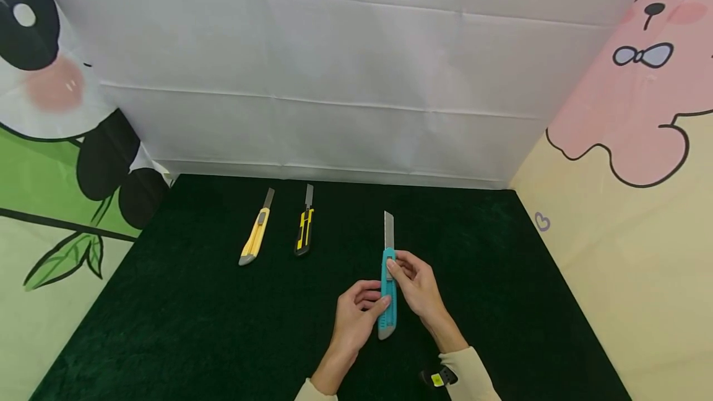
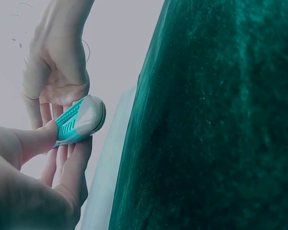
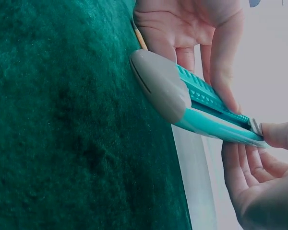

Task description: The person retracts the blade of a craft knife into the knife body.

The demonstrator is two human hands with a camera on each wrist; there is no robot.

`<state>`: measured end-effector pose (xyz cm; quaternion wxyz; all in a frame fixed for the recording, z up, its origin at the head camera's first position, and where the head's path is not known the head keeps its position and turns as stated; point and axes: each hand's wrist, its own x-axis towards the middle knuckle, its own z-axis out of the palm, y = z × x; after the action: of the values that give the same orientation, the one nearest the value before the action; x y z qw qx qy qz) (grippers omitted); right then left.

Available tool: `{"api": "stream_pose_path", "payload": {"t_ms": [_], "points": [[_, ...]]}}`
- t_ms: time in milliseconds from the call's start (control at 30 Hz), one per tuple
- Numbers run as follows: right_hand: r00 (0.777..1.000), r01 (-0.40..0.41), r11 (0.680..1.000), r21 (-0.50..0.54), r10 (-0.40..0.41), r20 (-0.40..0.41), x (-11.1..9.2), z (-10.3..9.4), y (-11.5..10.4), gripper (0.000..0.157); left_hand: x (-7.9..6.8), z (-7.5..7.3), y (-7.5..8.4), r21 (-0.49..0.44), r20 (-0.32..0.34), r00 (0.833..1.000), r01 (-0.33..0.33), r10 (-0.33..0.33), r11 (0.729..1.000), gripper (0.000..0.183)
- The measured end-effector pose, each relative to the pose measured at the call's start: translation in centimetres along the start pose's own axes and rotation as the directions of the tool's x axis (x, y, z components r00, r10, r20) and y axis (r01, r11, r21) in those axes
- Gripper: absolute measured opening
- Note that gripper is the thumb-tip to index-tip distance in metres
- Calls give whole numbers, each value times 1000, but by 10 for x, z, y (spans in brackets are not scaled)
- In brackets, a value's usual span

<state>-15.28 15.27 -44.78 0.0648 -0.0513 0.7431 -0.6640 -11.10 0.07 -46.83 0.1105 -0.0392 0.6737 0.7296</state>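
Observation:
A teal utility knife (image 1: 388,293) with a grey end cap is held up by both hands, its wide blade (image 1: 388,231) extended and pointing away from the person. My left hand (image 1: 354,317) pinches the lower part of the handle between thumb and fingers. Higher up, my right hand (image 1: 418,283) grips the handle, its thumb on the grey slider. In the left wrist view the end cap (image 2: 92,116) faces the camera. From the right wrist view, the teal handle (image 3: 216,124) spans both hands, and the right thumb touches the metal slider (image 3: 254,125).
A yellow utility knife (image 1: 255,235) and a black-and-yellow utility knife (image 1: 304,231) lie to the left on the dark green cloth (image 1: 223,327), both with blades out. A white sheet (image 1: 345,79) hangs behind; printed panels stand at both sides. A black band (image 1: 440,378) is at the right wrist.

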Motion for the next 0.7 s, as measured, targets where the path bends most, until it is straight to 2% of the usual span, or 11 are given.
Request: {"api": "stream_pose_path", "payload": {"t_ms": [467,700], "points": [[1000,6,1000,13,-6,5,-2,-2,1,26,0,2,0,-6,-4,1000,13,-13,1000,32],[1000,19,1000,-22,-18,9,-3,-2,1,29,1,2,3,12,-14,1000,4,-4,1000,31]]}}
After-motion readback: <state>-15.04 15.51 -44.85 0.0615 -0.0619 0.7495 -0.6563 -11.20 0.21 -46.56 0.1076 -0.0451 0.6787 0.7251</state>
